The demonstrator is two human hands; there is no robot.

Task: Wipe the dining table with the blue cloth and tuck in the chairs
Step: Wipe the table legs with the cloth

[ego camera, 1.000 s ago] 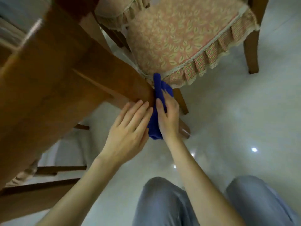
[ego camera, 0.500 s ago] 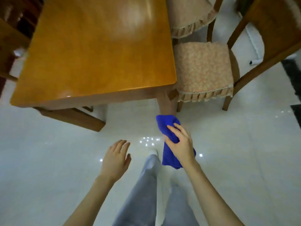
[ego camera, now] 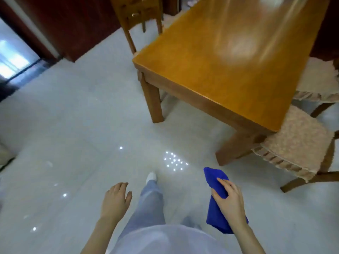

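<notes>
My right hand [ego camera: 229,198] grips the folded blue cloth [ego camera: 217,182] low in front of me, well short of the table. The glossy wooden dining table [ego camera: 211,57] stretches away at the upper right, its near corner leg [ego camera: 236,145] closest to the cloth. A cushioned chair [ego camera: 297,142] sits partly under the table's right side; a second cushioned chair [ego camera: 319,79] shows behind it. Another wooden chair [ego camera: 139,17] stands at the table's far left corner. My left hand [ego camera: 115,200] hangs free over the floor, fingers relaxed, holding nothing.
Pale glossy floor tiles [ego camera: 73,125] spread to the left and in front, with ceiling lights reflected in them. Dark red wall panelling and a bright doorway [ego camera: 12,59] lie at the far left. My legs and one white shoe [ego camera: 151,176] are below.
I have risen from crouching at the table leg and turned left. Both hands came off the leg; the right keeps the cloth, and the table now lies to my right.
</notes>
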